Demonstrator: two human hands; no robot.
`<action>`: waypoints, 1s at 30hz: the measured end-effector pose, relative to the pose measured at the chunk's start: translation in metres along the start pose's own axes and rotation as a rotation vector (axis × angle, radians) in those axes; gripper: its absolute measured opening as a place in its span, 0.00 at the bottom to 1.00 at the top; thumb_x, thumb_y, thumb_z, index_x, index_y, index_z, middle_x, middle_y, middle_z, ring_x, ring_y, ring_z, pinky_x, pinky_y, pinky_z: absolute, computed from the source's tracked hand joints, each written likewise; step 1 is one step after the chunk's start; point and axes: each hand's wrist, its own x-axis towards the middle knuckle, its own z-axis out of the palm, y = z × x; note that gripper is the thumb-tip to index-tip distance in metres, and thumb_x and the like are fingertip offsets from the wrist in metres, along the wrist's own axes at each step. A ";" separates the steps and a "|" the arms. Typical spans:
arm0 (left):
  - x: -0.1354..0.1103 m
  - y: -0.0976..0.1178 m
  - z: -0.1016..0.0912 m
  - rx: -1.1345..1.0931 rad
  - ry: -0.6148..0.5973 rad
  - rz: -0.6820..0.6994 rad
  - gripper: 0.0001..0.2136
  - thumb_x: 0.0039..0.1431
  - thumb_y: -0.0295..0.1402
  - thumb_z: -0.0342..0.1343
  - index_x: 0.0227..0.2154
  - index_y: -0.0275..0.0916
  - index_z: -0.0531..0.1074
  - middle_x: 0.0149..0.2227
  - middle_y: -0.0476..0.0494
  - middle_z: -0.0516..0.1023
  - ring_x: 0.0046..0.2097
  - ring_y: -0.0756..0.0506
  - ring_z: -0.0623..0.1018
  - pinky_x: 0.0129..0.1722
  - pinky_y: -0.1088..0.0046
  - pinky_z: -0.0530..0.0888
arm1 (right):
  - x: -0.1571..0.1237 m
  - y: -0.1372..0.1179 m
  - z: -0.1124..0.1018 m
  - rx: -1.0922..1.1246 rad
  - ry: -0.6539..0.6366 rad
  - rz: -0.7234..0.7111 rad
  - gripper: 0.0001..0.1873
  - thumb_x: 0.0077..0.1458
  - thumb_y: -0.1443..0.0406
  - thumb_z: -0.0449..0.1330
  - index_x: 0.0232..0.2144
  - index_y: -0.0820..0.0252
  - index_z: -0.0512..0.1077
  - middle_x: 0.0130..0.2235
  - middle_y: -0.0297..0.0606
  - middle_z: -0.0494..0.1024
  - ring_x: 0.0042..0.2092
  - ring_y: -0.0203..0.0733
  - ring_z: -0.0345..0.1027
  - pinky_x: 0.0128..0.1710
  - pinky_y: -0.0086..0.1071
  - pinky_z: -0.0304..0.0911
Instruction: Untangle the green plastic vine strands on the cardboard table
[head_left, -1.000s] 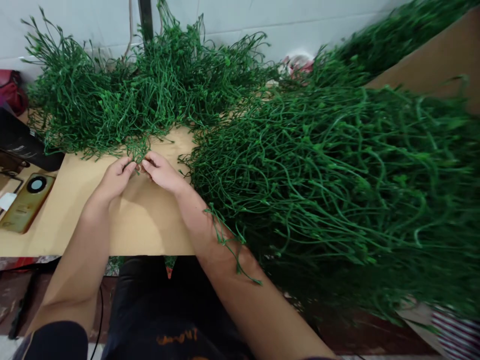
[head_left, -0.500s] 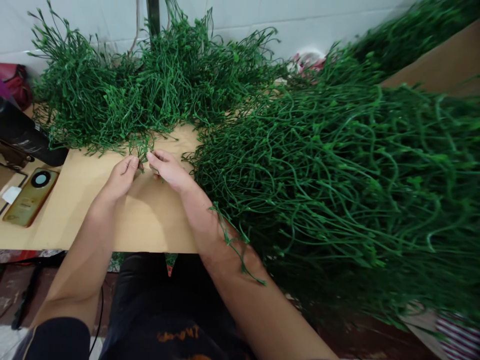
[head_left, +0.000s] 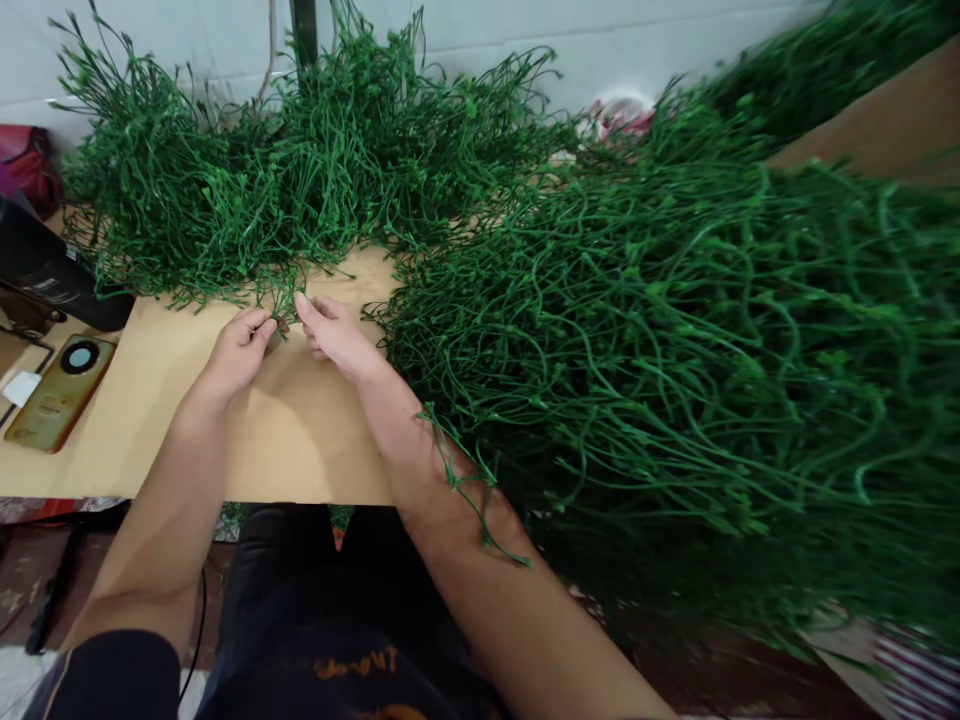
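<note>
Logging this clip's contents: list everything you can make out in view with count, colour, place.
Sprig: one, green, centre
Back pile: one, green, back
Large heap: one, green, right
Far heap: one, green, upper right
Stray strands: uncounted, green, on right forearm
Table: one, tan, centre left
Phone: one, gold, left
Cylinder: one, black, left
Bag: one, red, far left
Panel: one, brown, upper right
Unclear item: one, pink-white, back
Post: one, dark, back
Wall: one, pale, back
Striped item: one, maroon-white, lower right
Clothes: uncounted, dark, bottom
Left hand: one, bare, at sprig
Right hand: one, bare, beside sprig
</note>
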 end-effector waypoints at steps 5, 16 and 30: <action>0.000 -0.002 -0.002 0.067 0.124 -0.036 0.10 0.59 0.35 0.45 0.23 0.39 0.64 0.23 0.50 0.61 0.31 0.48 0.64 0.36 0.72 0.63 | -0.003 0.000 0.001 -0.040 -0.014 0.022 0.22 0.59 0.52 0.51 0.21 0.59 0.54 0.18 0.24 0.47 0.19 0.25 0.38 0.18 0.23 0.38; 0.011 -0.013 -0.012 0.070 0.202 -0.258 0.12 0.57 0.32 0.48 0.18 0.39 0.63 0.19 0.51 0.62 0.26 0.49 0.62 0.31 0.72 0.59 | -0.011 -0.012 0.011 -0.341 -0.164 -0.171 0.20 0.59 0.67 0.52 0.17 0.60 0.53 0.20 0.27 0.52 0.25 0.28 0.47 0.29 0.27 0.47; -0.005 0.013 -0.018 -0.013 -0.143 0.042 0.16 0.52 0.43 0.52 0.16 0.39 0.60 0.23 0.48 0.60 0.30 0.48 0.64 0.37 0.70 0.66 | -0.003 -0.003 -0.001 -0.079 0.052 -0.058 0.22 0.52 0.50 0.58 0.23 0.59 0.57 0.23 0.26 0.54 0.26 0.28 0.48 0.26 0.26 0.49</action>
